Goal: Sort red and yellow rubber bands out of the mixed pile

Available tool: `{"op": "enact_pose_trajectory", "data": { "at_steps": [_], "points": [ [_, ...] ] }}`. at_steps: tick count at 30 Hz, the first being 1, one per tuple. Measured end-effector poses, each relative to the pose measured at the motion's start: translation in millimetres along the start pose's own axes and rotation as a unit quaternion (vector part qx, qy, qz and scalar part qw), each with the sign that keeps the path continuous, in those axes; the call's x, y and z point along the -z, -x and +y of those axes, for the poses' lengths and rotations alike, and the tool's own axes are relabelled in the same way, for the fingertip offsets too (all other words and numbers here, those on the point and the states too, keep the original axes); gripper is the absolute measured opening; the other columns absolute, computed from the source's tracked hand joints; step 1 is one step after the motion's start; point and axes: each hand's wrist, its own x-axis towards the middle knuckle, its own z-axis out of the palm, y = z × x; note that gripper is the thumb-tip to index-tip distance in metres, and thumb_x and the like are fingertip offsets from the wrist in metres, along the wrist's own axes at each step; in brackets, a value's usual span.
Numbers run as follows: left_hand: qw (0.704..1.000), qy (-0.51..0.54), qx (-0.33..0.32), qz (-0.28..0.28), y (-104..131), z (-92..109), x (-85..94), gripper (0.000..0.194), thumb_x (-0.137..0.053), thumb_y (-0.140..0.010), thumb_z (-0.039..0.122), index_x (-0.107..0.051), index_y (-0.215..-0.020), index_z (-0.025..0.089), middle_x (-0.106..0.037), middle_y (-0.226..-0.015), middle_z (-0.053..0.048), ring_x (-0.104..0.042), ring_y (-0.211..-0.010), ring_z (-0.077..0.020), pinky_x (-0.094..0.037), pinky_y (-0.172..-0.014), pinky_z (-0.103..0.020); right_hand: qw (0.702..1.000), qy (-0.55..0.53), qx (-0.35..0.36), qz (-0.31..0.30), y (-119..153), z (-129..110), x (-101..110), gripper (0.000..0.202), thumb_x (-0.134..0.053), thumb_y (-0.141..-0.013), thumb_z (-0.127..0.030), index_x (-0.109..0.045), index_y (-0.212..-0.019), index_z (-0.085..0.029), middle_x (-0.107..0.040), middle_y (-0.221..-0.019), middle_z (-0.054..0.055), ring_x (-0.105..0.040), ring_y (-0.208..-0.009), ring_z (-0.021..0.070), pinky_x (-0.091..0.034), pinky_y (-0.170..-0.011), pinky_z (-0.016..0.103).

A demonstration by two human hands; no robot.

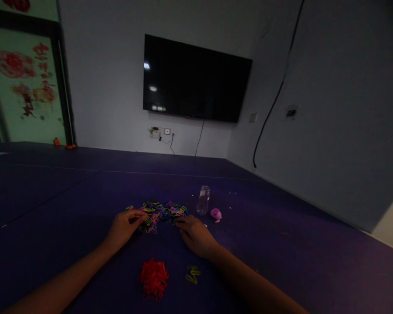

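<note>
A loose pile of mixed-colour paper clips lies on the purple floor in front of me. At its left end my left hand has thumb and forefinger pinched together, with a yellow paper clip showing at the tips. My right hand reaches over the right end, fingers stretched onto the clips and thumb apart. Nearer to me, between my forearms, is a heap of red paper clips. To the right of that heap lie a few yellow-green paper clips.
Beyond my right hand stands a clear bottle, upright, beside a small pink lid. Small white scraps dot the floor. A television hangs on the back wall; a black cable runs down the right wall. Orange objects sit near the door.
</note>
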Motion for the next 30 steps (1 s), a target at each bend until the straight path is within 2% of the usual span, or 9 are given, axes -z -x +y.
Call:
{"op": "enact_pose_trajectory", "data": {
  "at_steps": [7,16,30],
  "points": [
    [1.0,-0.026,-0.007,0.016,-0.8,-5.3,-1.2,0.017,-0.058,-0.073,0.033,-0.072,-0.072,0.022,-0.075,-0.082,-0.003,-0.069,-0.078,-0.0227,-0.053,-0.074,-0.034,1.0,0.008,0.0,0.0,0.3,0.3,-0.3,0.034,-0.044,-0.084,-0.01,-0.064,-0.11,-0.019,-0.059,-0.121,0.008,-0.055,-0.109,0.0201,-0.041,-0.094,0.034],
    [0.995,-0.094,-0.028,-0.025,-1.5,0.1,-1.6,0.017,-0.058,-0.074,0.029,-0.074,-0.075,0.025,-0.075,-0.081,-0.002,-0.069,-0.079,-0.0242,-0.051,-0.074,-0.035,1.0,0.005,0.007,-0.003,-1.2,-0.4,-0.4,0.034,-0.044,-0.084,-0.01,-0.063,-0.11,-0.018,-0.06,-0.119,0.008,-0.055,-0.108,0.0194,-0.039,-0.095,0.034],
    [0.993,-0.113,-0.033,-0.007,-2.7,-2.0,-1.2,0.017,-0.057,-0.073,0.027,-0.073,-0.068,0.024,-0.075,-0.076,-0.002,-0.069,-0.074,-0.0241,-0.052,-0.071,-0.034,1.0,0.001,-0.004,-0.01,-1.4,-1.1,-0.5,0.034,-0.043,-0.085,-0.011,-0.062,-0.112,-0.018,-0.059,-0.12,0.009,-0.055,-0.108,0.0199,-0.038,-0.096,0.035]
  ]
}}
